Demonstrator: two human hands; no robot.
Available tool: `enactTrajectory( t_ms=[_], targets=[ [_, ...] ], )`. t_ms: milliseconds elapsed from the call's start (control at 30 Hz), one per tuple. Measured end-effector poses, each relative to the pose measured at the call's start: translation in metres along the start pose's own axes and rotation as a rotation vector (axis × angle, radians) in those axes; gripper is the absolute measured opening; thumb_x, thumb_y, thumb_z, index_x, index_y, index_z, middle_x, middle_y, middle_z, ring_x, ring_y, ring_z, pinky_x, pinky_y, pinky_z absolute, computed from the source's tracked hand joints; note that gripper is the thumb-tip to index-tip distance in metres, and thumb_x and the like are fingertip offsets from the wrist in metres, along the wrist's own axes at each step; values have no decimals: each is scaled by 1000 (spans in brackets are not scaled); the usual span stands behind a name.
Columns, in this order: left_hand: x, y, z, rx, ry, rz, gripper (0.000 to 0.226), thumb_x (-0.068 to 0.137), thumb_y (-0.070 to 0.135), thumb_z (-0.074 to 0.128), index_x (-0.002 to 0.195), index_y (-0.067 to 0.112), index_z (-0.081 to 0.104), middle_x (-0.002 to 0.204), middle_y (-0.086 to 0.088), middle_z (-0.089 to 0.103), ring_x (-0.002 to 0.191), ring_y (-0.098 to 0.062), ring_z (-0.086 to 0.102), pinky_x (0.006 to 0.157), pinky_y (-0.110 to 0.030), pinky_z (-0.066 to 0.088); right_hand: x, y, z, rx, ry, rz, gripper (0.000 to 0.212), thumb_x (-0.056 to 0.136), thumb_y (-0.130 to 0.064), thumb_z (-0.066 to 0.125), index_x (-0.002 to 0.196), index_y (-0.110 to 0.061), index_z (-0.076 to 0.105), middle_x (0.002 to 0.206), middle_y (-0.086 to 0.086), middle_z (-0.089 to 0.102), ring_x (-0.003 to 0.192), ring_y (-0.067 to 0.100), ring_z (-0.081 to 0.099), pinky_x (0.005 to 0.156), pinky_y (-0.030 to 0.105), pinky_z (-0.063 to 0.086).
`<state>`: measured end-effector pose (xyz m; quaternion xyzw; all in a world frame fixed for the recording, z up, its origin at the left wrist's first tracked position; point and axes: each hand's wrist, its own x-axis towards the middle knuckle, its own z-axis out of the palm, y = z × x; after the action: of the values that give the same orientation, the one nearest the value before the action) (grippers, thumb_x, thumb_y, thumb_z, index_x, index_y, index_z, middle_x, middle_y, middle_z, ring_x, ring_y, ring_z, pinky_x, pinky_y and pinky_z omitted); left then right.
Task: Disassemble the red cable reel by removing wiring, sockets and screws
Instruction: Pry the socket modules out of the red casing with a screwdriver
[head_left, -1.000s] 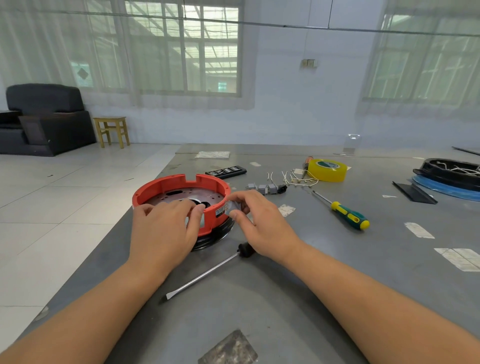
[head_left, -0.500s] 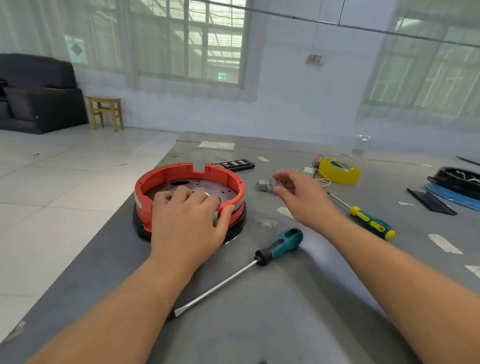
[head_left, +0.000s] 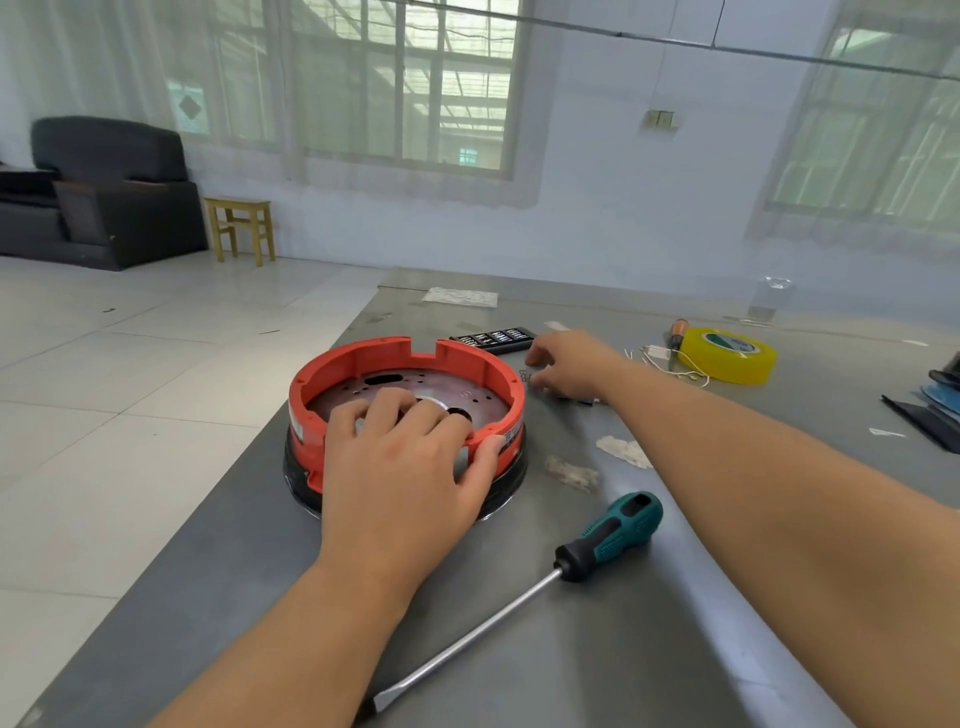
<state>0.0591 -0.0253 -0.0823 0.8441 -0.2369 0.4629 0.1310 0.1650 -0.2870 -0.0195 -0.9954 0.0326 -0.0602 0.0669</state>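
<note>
While the reel (head_left: 405, 364) sits on the counter (head_left: 675, 649) near its left edge, the left hand (head_left: 405, 467) clamps its near rim, fingers curled inside and thumb pressed on the outer wall. The right hand (head_left: 566, 364) reaches just beyond the reel, fingers bent down over small parts; its grip seems loose, but I cannot tell whether it holds anything. A screwdriver (head_left: 519, 603) lies nearby.

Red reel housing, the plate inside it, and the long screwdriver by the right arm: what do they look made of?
Red reel housing: probably moulded plastic, matte, with ribs and notches in the wall. Inner plate: likely metal, reflective and perforated. Screwdriver: bright steel-looking shaft, with a teal and black handle, seemingly rubbery plastic.
</note>
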Motion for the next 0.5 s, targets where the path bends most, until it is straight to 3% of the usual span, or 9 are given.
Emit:
enactTrajectory(
  t_ms=[100, 333, 433, 500],
  targets=[
    [1, -1, 0, -7, -16, -3, 38, 99, 50, 59, 81, 23, 78, 81, 6, 74, 93, -27, 66, 83, -47, 42, 6, 3, 7, -36, -26, -1, 34, 94, -27, 68, 127, -17, 65, 134, 4, 64, 123, 24, 59, 105, 34, 47],
    [1, 1, -3, -23, -41, -19, 35, 97, 49, 62, 82, 23, 80, 82, 6, 76, 97, -27, 67, 85, -47, 41, 8, 2, 5, -79, -68, 6, 36, 94, -25, 64, 129, -19, 59, 137, 5, 61, 123, 26, 57, 105, 39, 48],
    [1, 0, -5, -44, -54, -21, 36, 97, 51, 61, 86, 23, 81, 85, 5, 77, 101, -29, 67, 88, -46, 41, -7, 3, -1, 11, -9, -21, 48, 94, -30, 68, 139, -18, 55, 142, 6, 56, 127, 24, 55, 105, 33, 45],
    [1, -1, -6, -54, -73, -20, 38, 97, 53, 60, 89, 23, 82, 87, 5, 78, 104, -29, 67, 91, -47, 41, -29, 3, -7, 86, 69, -74, 44, 95, -34, 69, 135, -19, 59, 137, 4, 59, 121, 18, 57, 96, 26, 42]
  ],
)
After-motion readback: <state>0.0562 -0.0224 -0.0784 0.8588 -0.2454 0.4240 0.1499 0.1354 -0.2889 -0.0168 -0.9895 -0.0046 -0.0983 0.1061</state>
